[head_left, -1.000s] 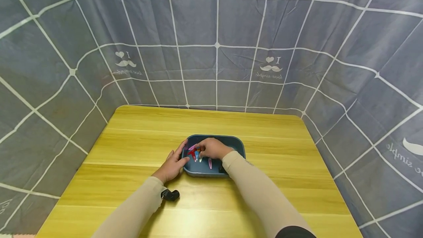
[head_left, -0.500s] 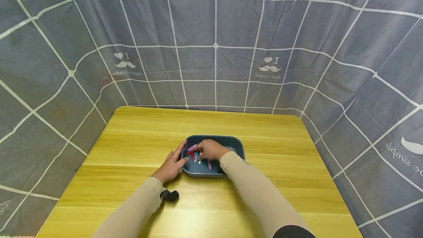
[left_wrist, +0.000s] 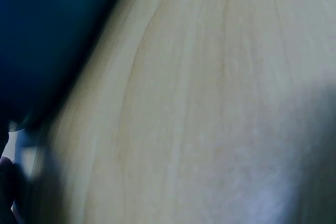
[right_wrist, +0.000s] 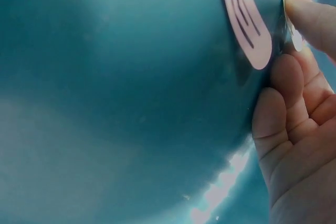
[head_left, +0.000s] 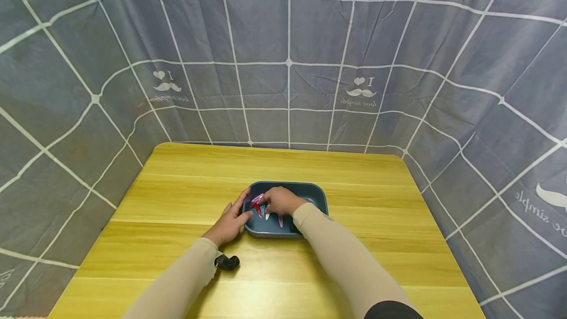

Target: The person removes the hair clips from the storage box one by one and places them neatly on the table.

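Note:
A dark blue rectangular tray (head_left: 283,234) sits on the table with several hair clips in its left half. Among them are a red hair clip (head_left: 257,208), a blue hair clip (head_left: 263,209) and a magenta hair clip (head_left: 257,198). My right hand (head_left: 282,201) reaches into the tray and pinches a pale hair clip (right_wrist: 297,39), thumb against its edge. Beside those fingers a pink hair clip (right_wrist: 249,32) lies on the tray floor. With fingers extended, my left hand (head_left: 229,223) rests along the tray's left wall, its thumb at the rim.
The wooden table (head_left: 354,176) surrounds the tray on every side. A grey checked curtain (head_left: 266,82) hangs behind and along both sides. On the left wrist is a small black camera (head_left: 227,262). The tray's side (left_wrist: 47,35) fills a corner of the left wrist view.
The right hand has shifted slightly among the clips, and an orange bit seen earlier by its fingertips is now hidden. The left hand and tray stay in place.

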